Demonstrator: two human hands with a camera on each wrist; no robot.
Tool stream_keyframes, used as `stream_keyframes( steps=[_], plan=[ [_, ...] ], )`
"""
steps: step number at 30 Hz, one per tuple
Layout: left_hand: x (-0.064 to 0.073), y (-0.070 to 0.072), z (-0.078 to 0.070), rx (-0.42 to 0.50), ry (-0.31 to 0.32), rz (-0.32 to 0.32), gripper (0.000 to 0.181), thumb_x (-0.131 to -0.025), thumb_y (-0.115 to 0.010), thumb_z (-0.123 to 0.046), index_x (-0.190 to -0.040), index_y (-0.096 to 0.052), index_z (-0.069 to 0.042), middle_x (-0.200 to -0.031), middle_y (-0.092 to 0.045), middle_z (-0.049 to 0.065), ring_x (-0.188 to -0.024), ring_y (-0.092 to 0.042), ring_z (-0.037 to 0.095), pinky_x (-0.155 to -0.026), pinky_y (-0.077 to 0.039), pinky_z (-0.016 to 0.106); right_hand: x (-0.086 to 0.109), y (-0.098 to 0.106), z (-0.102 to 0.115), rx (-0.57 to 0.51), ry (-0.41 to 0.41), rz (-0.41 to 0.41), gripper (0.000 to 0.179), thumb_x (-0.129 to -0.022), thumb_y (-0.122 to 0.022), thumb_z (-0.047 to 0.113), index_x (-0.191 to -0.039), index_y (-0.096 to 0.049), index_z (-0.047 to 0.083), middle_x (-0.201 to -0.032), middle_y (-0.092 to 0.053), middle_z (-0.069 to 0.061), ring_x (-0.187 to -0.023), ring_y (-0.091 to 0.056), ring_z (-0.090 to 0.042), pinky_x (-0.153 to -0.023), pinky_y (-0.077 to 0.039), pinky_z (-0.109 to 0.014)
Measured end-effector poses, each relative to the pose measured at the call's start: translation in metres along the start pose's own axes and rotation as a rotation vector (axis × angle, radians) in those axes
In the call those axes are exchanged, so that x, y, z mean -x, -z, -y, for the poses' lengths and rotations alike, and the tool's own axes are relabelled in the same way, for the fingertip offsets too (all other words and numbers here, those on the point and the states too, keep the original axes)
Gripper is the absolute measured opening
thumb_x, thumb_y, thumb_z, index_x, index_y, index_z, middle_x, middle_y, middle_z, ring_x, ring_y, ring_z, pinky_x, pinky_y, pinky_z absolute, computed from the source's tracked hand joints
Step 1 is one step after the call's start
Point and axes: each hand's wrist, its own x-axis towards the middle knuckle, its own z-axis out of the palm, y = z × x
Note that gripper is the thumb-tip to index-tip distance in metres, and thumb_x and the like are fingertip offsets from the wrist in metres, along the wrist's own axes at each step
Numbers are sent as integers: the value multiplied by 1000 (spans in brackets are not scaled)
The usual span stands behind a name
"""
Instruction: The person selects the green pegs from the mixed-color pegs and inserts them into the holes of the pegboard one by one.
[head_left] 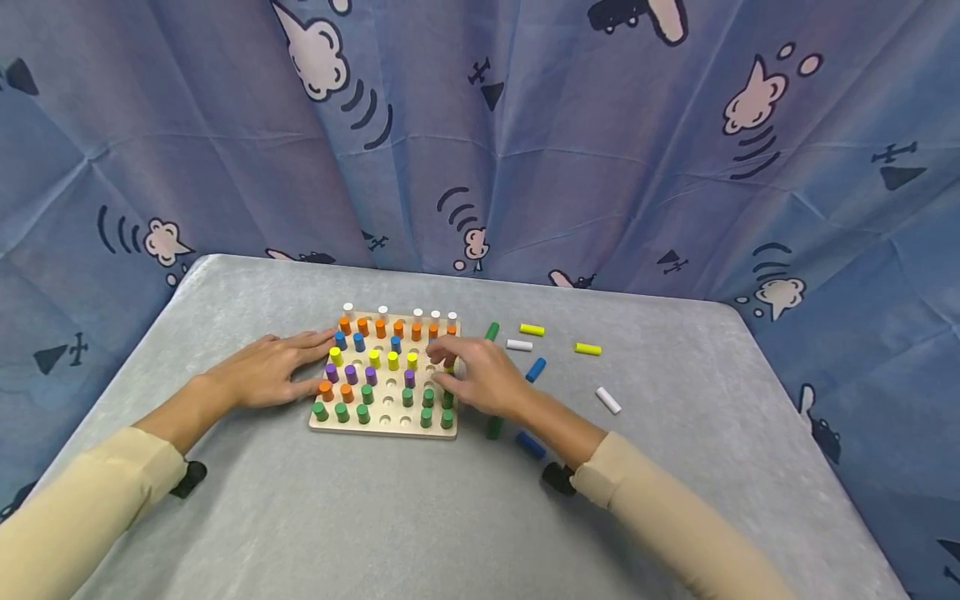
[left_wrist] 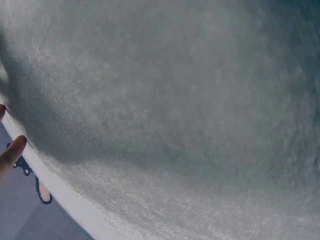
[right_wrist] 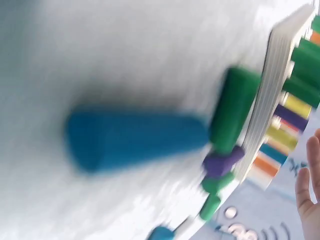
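A wooden pegboard point(head_left: 416, 428) stands upright pegs in rows of white, orange, blue, yellow, purple and green. My left hand point(head_left: 273, 371) lies flat by the board's left edge, fingers stretched toward the end pegs. Two of its fingertips point(left_wrist: 17, 145) show at the edge of the left wrist view. Over the board's right side hovers my right hand point(head_left: 483, 375), thumb and fingers apart, with no peg seen between them. It hides some pegs there. Part of this hand shows in the right wrist view, its fingers point(right_wrist: 303, 192) fairly straight.
Loose pegs lie right of the board: yellow point(head_left: 588, 348), white point(head_left: 608, 400), blue point(head_left: 531, 444) and green point(head_left: 492, 331), among others. A blue peg point(right_wrist: 135, 139) looms close in the right wrist view. A patterned curtain point(head_left: 525, 167) hangs behind the grey table point(head_left: 337, 517).
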Motion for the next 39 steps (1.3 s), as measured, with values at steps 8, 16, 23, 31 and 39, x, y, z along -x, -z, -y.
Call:
stream_keyframes(
  steps=[8,16,23,31,39],
  plan=[
    [1,2,-1,-3,7,10,70,-99,-53,-50,-152,-40,-7,-161,-31,11,-142,-36,37,-102,-37,66,12,18,-32,49,-146,-47,34,-89,-76,14,-122,-67,8,-102,-72,0,-91,-65,-16,-75,-52,-33],
    [0,2,-2,-8,8,9,70,-99,-53,-50,-152,-40,-7,-161,-31,11,-142,-37,37,-102,-38,66,30,23,-59,64,-234,-33,33,-88,-77,17,-118,-68,8,-99,-72,1,-90,-66,-15,-77,-54,-36],
    [0,2,-2,-2,5,10,70,-99,-53,-49,-152,-40,-7,-161,-30,11,-143,-36,37,-102,-37,66,41,21,-72,79,-234,-10,35,-86,-79,18,-116,-67,7,-96,-74,-2,-90,-68,-17,-83,-54,-39],
    [1,3,-3,-1,11,14,70,-99,-53,-50,-153,-39,-7,-161,-31,11,-143,-36,37,-102,-37,66,44,19,-76,97,-268,19,38,-85,-81,24,-118,-67,10,-96,-74,1,-91,-67,-16,-85,-52,-40],
    [1,2,-2,-2,15,16,70,-99,-55,-49,-153,-39,-7,-161,-31,11,-143,-36,37,-102,-37,67,42,14,-78,136,-219,10,35,-84,-81,20,-115,-69,8,-95,-74,0,-88,-68,-15,-81,-54,-38]
  ],
)
